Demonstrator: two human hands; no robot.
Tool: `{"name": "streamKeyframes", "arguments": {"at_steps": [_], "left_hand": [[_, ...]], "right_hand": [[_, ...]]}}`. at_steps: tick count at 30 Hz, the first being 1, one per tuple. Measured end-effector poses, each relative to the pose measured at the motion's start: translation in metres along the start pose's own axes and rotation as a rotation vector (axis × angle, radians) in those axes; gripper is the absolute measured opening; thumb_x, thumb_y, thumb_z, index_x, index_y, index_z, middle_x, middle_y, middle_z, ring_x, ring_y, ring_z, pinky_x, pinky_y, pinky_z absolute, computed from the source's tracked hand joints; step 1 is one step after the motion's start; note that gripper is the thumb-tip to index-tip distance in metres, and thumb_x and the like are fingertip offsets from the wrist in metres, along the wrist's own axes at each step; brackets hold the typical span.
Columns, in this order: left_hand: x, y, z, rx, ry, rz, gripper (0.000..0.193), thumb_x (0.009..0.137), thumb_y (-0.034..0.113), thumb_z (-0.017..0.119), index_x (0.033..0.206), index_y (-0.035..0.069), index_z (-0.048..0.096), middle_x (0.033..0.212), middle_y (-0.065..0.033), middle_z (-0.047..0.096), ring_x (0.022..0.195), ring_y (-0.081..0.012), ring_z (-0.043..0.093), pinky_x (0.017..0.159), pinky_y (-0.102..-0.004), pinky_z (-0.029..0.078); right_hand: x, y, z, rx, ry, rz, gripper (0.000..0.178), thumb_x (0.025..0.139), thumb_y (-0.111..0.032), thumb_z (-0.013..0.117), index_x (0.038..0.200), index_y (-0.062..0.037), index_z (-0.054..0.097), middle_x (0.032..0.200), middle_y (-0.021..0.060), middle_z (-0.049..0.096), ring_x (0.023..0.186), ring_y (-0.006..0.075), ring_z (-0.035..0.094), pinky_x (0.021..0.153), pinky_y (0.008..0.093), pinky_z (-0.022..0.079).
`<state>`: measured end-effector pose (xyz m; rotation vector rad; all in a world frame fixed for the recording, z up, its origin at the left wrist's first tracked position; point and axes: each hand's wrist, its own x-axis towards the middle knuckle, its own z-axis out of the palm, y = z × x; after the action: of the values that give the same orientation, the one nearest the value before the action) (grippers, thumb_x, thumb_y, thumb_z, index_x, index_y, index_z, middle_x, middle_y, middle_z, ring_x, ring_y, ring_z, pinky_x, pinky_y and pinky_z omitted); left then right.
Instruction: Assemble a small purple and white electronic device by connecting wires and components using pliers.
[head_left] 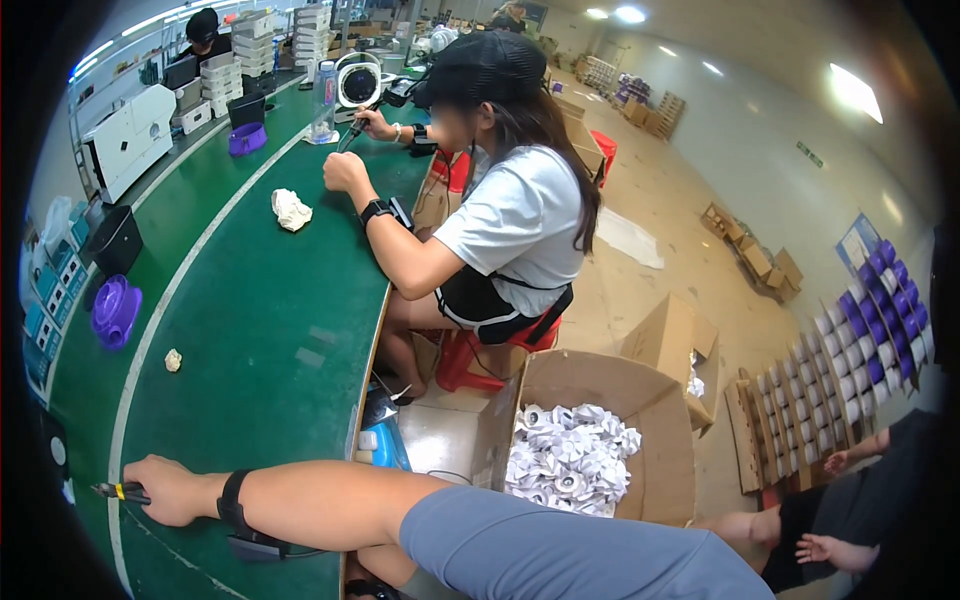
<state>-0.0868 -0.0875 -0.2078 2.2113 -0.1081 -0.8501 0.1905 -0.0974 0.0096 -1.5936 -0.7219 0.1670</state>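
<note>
My right arm, in a blue-grey sleeve, crosses the lower part of the head view toward the left. My right hand [168,492] is closed around a small yellow-and-black hand tool [122,491], perhaps pliers; its dark tip points left above the green table [250,380]. A black strap [232,497] circles my wrist, with a dark box hanging under it. My left hand does not show. A small cream-coloured lump [173,360] lies on the table beyond my right hand. Farther along is a larger crumpled whitish piece [291,210].
A co-worker [515,200] in a cap sits ahead, working with a tool. Purple round parts [116,312] and a black bin [115,240] line the left. Beside the table stands a cardboard box [600,375] of white fan-like parts [570,455]. Another person [850,510] is at lower right.
</note>
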Motion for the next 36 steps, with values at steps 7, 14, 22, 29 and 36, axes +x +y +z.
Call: {"name": "streamKeyframes", "arguments": {"at_steps": [7,14,22,29,36], "left_hand": [[-0.007,0.011,0.000,-0.069,-0.007,-0.019,0.040,0.105,0.027,0.049,0.130,-0.003,0.058,0.129,-0.0234,0.062,0.120,-0.0329,0.059,0.103,-0.0394,0.046],[-0.010,0.025,-0.008,-0.120,-0.004,-0.026,0.039,0.105,0.026,0.049,0.130,-0.003,0.058,0.128,-0.0221,0.063,0.120,-0.0313,0.059,0.103,-0.0386,0.046],[-0.028,0.034,-0.014,-0.194,0.002,-0.066,0.037,0.105,0.024,0.049,0.130,-0.003,0.058,0.128,-0.0207,0.063,0.120,-0.0294,0.059,0.103,-0.0377,0.046],[-0.037,0.048,-0.024,-0.246,0.007,-0.076,0.036,0.105,0.023,0.049,0.130,-0.002,0.058,0.127,-0.0194,0.063,0.119,-0.0278,0.059,0.103,-0.0369,0.046],[-0.056,0.057,-0.031,-0.306,0.026,-0.106,0.035,0.106,0.022,0.049,0.129,-0.002,0.058,0.127,-0.0181,0.064,0.119,-0.0262,0.059,0.102,-0.0361,0.046]], "right_hand": [[-0.001,-0.003,-0.001,-0.004,-0.009,0.000,0.023,0.077,0.001,0.060,0.099,-0.0006,0.064,0.086,0.0188,0.064,0.088,0.0384,0.061,0.075,0.0469,0.049],[-0.001,0.000,-0.003,0.003,0.011,0.002,0.023,0.077,0.000,0.060,0.100,-0.0001,0.063,0.087,0.0183,0.064,0.089,0.0379,0.061,0.076,0.0463,0.049],[0.000,-0.005,-0.001,0.005,-0.011,-0.015,0.022,0.077,0.001,0.060,0.098,0.0000,0.063,0.087,0.0177,0.064,0.089,0.0380,0.060,0.076,0.0464,0.048],[0.003,0.003,-0.002,0.006,0.028,-0.013,0.022,0.076,0.001,0.060,0.098,-0.0010,0.064,0.083,0.0164,0.063,0.089,0.0368,0.059,0.076,0.0460,0.047],[0.000,-0.006,-0.001,0.024,-0.021,0.000,0.024,0.075,0.000,0.062,0.100,-0.0001,0.064,0.086,0.0175,0.065,0.087,0.0378,0.061,0.075,0.0469,0.049]]}}
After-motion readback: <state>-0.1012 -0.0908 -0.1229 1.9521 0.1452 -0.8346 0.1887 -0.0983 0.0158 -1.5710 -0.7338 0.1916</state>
